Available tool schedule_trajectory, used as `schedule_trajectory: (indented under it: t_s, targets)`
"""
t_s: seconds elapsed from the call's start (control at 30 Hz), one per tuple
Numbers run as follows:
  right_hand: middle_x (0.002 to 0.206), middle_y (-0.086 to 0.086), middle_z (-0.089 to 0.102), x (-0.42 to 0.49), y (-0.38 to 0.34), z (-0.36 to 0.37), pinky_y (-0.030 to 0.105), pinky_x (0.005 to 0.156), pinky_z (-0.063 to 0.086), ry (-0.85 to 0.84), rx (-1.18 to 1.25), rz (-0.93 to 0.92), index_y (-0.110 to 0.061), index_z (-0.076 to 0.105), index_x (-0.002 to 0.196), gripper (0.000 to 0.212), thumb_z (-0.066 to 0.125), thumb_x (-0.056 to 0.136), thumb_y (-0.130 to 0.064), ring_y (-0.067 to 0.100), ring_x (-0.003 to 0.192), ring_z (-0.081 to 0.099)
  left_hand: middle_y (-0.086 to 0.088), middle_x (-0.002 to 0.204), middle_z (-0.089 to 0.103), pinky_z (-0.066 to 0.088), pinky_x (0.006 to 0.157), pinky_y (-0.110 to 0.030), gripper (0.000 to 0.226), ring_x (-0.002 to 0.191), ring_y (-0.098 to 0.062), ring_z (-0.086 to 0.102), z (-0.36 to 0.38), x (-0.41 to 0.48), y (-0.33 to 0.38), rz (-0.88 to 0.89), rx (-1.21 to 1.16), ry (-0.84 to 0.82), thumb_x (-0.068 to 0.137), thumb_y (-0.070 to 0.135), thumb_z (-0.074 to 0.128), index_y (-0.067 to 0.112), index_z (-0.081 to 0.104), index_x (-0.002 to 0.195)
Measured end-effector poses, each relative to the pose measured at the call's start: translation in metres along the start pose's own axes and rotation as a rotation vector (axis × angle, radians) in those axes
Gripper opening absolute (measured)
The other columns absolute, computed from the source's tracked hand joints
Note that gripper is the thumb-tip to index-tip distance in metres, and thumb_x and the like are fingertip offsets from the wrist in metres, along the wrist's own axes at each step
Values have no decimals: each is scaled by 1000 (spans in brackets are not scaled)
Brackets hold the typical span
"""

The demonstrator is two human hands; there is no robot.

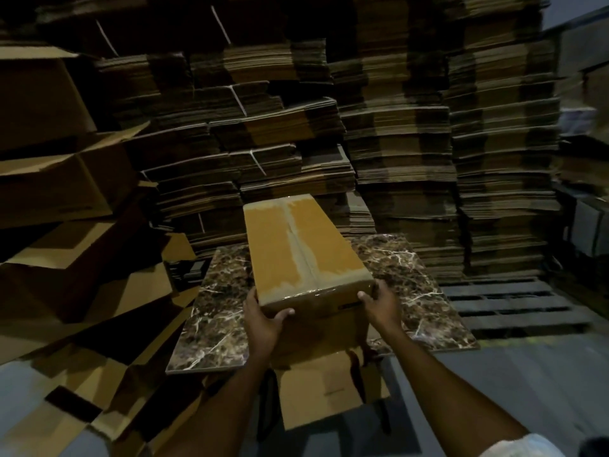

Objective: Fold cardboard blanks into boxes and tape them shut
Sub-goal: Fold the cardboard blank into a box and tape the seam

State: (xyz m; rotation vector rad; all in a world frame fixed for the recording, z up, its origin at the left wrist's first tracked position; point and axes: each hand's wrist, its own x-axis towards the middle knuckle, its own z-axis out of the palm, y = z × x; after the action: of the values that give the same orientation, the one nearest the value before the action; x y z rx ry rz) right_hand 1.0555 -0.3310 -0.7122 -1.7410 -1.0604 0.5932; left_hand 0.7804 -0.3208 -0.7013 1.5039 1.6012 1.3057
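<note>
A folded brown cardboard box (301, 245) stands over the marble-patterned table (415, 291), its taped face up with clear tape running along the middle seam. My left hand (263, 316) grips the near left corner, thumb across the front face. My right hand (379, 301) grips the near right corner, fingers curled around the edge. The box's lower flaps (316, 394) hang open below the table's near edge.
Tall stacks of flat cardboard blanks (395, 127) fill the wall behind the table. Assembled open boxes (66, 192) are piled at the left. A wooden pallet (507, 301) lies at the right on the grey floor (527, 374).
</note>
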Motion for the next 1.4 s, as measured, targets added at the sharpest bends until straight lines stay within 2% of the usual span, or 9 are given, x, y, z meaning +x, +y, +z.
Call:
schedule_trajectory:
  t_s: [0.2,0.3,0.4,0.47,0.6,0.73,0.87,1.1,1.4]
  targets:
    - [96,6,77,-12,-15,11,34,83,56,101,-44,-42,-6,77,103,22,82,85,-16,24,92,71,-3,136,59,50,101,-48,75,127,-30,56,-32,31,-28,82,92,-99,82,21,83,17,45,147]
    - [81,-3,75,-23,-19,22,31,73,55,94,-130,-156,-12,79,84,8,79,86,-20,18,77,68,-9,163,30,18,122,-59,82,151,-29,24,-32,39,-17,170,567,-37,86,23,78,21,34,155]
    - [69,-5,71,-36,-20,36,24,59,41,93,-245,-364,-17,73,71,17,77,87,-18,10,62,61,-6,170,4,-26,114,-61,88,156,-27,-5,-24,36,1,377,871,-136,91,42,69,27,18,160]
    - [71,0,72,-44,-23,43,21,58,34,120,-321,-446,-16,74,74,14,76,88,-14,10,59,60,-3,168,-2,-21,116,-64,82,156,-26,-10,-12,36,4,454,907,-234,95,41,63,30,15,161]
    - [79,4,75,-51,-20,45,22,60,38,123,-348,-469,-13,77,87,4,74,89,-15,21,68,68,-3,165,26,-4,125,-51,71,154,-25,17,5,27,9,630,790,-362,94,45,64,26,33,155]
    - [93,2,79,-54,-21,38,29,79,58,13,-238,-337,-13,76,116,35,82,83,-23,14,82,73,-6,140,53,27,117,-49,60,132,-27,46,18,15,15,775,616,-360,84,31,78,19,56,138]
    - [100,7,76,-53,-28,33,35,80,58,79,-294,-433,-13,66,130,54,85,81,-25,22,90,70,-2,134,57,35,113,-41,52,127,-23,47,22,14,30,689,548,-370,83,24,79,18,61,132]
    - [89,9,61,-47,-33,29,35,62,50,177,-607,-843,-12,68,94,28,83,71,-16,29,83,60,3,139,51,33,116,-39,54,131,-17,39,22,7,35,583,563,-376,86,27,77,23,57,136]
    - [83,7,61,-48,-27,38,36,56,48,240,-661,-920,-14,69,88,19,55,89,-26,27,75,57,6,134,52,36,111,-36,48,126,-16,42,25,5,35,512,537,-348,87,29,74,25,58,133]
